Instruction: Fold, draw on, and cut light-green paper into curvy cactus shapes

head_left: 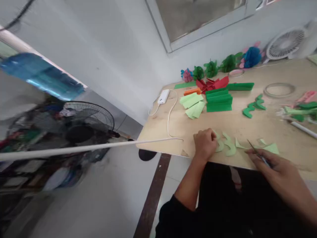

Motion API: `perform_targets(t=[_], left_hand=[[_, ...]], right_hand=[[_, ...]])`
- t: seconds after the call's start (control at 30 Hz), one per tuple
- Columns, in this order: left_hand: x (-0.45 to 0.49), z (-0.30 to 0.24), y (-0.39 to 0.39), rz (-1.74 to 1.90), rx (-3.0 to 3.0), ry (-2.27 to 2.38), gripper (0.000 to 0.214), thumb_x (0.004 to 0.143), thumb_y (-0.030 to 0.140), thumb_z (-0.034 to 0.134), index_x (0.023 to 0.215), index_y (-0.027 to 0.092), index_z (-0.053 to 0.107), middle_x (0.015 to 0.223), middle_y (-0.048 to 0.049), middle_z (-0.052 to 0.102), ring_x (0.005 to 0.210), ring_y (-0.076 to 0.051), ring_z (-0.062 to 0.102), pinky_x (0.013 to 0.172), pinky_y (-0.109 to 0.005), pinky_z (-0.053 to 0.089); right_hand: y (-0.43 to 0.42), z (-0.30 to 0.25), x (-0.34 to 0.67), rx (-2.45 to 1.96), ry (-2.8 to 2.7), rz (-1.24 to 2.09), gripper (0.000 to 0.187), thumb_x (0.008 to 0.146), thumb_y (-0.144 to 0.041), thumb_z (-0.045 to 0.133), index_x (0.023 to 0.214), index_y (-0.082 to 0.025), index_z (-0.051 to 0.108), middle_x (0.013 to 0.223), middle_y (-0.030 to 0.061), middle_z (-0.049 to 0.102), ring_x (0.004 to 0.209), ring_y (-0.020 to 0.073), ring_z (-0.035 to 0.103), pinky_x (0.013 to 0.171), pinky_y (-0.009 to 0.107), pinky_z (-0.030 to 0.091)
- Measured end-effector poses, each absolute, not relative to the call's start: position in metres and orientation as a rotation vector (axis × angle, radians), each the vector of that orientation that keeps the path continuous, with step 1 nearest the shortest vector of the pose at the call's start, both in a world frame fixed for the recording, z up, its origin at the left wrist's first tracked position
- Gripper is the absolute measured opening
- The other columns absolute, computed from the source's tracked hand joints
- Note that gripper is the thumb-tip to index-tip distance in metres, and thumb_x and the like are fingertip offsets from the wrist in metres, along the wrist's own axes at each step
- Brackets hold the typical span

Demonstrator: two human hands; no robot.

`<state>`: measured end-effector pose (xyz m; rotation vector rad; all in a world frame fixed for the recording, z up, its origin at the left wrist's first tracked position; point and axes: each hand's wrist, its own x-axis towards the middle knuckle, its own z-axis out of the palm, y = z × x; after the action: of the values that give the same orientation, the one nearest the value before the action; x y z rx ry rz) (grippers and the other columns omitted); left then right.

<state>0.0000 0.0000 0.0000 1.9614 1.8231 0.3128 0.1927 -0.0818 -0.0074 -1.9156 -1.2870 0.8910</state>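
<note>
Right hand [278, 168] clamps a blade [252, 145] near scraps [238, 144]; left hand [205, 142] curls (its hold, I cannot tell) beside cut curves [231, 148] on the table [178, 125]; pale strips [192, 101] beyond look uncurved

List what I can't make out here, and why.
All in the head view:
Pointed tool: handle end, hidden by the right hand.
Leftmost light green cutout: one side, behind the left hand.
Green and pink pieces: blurred, cut off by the right edge.
White box: any markings, too small.
</note>
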Motion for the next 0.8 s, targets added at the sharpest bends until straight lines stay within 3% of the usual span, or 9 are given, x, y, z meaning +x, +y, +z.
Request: perform_targets(t=[0.13, 0.27, 0.5, 0.8], left_hand=[[-0.001, -0.003, -0.003, 0.334, 1.965, 1.828, 0.007, 0.086, 0.022, 0.067, 0.093, 0.024, 0.067, 0.104, -0.0036, 0.074, 0.107, -0.027, 0.062, 0.093, -0.042, 0.042], [-0.002, -0.005, -0.006, 0.356, 1.954, 1.823, 0.005, 0.086, 0.026, 0.069, 0.088, 0.023, 0.067, 0.108, -0.0071, 0.071, 0.112, -0.031, 0.059, 0.096, -0.046, 0.040], [-0.001, -0.008, -0.008, 0.485, 1.873, 1.805, 0.011, 0.081, 0.016, 0.071, 0.078, 0.022, 0.062, 0.099, -0.0053, 0.070, 0.107, -0.029, 0.059, 0.096, -0.045, 0.039], [0.000, -0.009, -0.014, 0.815, 1.649, 1.667, 0.020, 0.072, 0.005, 0.067, 0.067, 0.022, 0.057, 0.077, -0.0003, 0.068, 0.087, -0.023, 0.062, 0.093, -0.041, 0.043]], right_hand=[[-0.083, -0.007, 0.190, -1.923, -1.286, 0.875, 0.053, 0.058, -0.072, 0.055, 0.078, -0.029, 0.080, 0.094, 0.0049, 0.081, 0.097, 0.0395, 0.075, 0.081, 0.049, 0.060], [-0.083, -0.007, 0.190, -1.903, -1.312, 0.867, 0.051, 0.061, -0.072, 0.055, 0.079, -0.030, 0.079, 0.086, 0.0041, 0.081, 0.081, 0.0360, 0.076, 0.075, 0.048, 0.060], [-0.085, -0.007, 0.190, -1.853, -1.354, 0.868, 0.048, 0.069, -0.068, 0.056, 0.083, -0.029, 0.079, 0.088, 0.0045, 0.081, 0.082, 0.0331, 0.076, 0.074, 0.043, 0.059], [-0.086, -0.005, 0.191, -1.840, -1.342, 0.904, 0.049, 0.069, -0.068, 0.057, 0.083, -0.027, 0.079, 0.092, 0.0059, 0.081, 0.087, 0.0338, 0.075, 0.077, 0.043, 0.058]])
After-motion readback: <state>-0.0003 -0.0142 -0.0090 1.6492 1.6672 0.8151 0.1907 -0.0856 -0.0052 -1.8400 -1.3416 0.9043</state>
